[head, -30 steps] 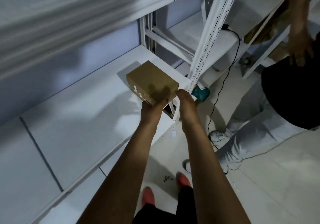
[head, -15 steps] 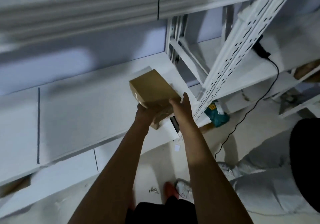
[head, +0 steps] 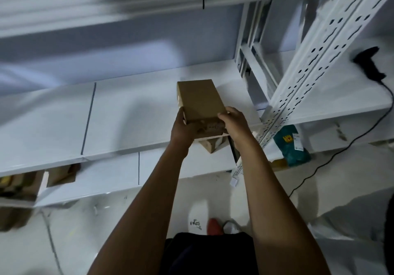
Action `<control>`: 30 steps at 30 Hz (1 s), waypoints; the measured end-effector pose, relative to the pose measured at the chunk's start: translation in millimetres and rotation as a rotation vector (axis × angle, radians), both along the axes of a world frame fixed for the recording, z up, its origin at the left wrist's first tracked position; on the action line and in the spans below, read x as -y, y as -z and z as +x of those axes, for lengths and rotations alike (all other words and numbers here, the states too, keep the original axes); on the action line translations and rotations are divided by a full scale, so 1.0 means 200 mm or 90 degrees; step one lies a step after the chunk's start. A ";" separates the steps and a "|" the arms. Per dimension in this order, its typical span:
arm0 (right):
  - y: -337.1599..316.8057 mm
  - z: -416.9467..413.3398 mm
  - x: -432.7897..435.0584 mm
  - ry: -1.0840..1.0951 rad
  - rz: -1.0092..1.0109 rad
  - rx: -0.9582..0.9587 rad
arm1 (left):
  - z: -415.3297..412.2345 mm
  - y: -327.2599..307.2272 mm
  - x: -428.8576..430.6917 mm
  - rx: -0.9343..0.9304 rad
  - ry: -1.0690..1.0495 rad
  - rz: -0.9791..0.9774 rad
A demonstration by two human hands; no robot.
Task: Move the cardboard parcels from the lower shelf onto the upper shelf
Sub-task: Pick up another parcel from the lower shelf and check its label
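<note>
Both hands grip one brown cardboard parcel (head: 200, 101) at its near end. The left hand (head: 183, 128) wraps the near left corner, thumb up along the left side; the right hand (head: 234, 123) clasps the near right corner, its fingers (head: 223, 117) curled over the top edge. The parcel's long side points away from the person, and its far part lies over the white upper shelf (head: 128, 117), while its near end, still in the hands, juts past the shelf's front edge. Whether the underside rests on the shelf or hangs just above it cannot be told. A strip of tape and some blurred print show on the near face between the hands.

Under that edge, on the lower shelf (head: 166, 168), the corner of a second cardboard parcel (head: 212, 144) shows just below the hands. Further left on the lower level, more cardboard boxes (head: 57, 173) sit partly hidden beneath the upper board.

To the right stands a white perforated upright (head: 307, 66) of the rack. Beside its foot lies a teal packet (head: 292, 144) with a yellow label. A black handheld device (head: 370, 63) lies on the neighbouring shelf at the right, and its black cable (head: 349, 144) runs down to the pale floor (head: 106, 232). At the bottom centre a red shoe tip (head: 214, 226) shows on the floor.
</note>
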State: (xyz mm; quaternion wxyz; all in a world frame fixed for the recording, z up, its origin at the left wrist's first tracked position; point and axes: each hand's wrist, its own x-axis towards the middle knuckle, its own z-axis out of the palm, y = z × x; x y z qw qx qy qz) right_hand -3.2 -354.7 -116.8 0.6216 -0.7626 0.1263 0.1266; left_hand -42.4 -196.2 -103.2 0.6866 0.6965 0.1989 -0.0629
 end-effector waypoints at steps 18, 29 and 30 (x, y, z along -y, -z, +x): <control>-0.22 -0.18 -0.35 -0.058 0.080 0.163 | -0.14 -0.21 -0.43 0.144 -0.094 -0.091; -0.26 -0.29 -0.53 0.096 0.324 0.186 | -0.27 -0.19 -0.56 0.066 -0.088 -0.220; -0.26 -0.30 -0.54 0.109 0.348 0.169 | -0.27 -0.19 -0.56 0.060 -0.085 -0.222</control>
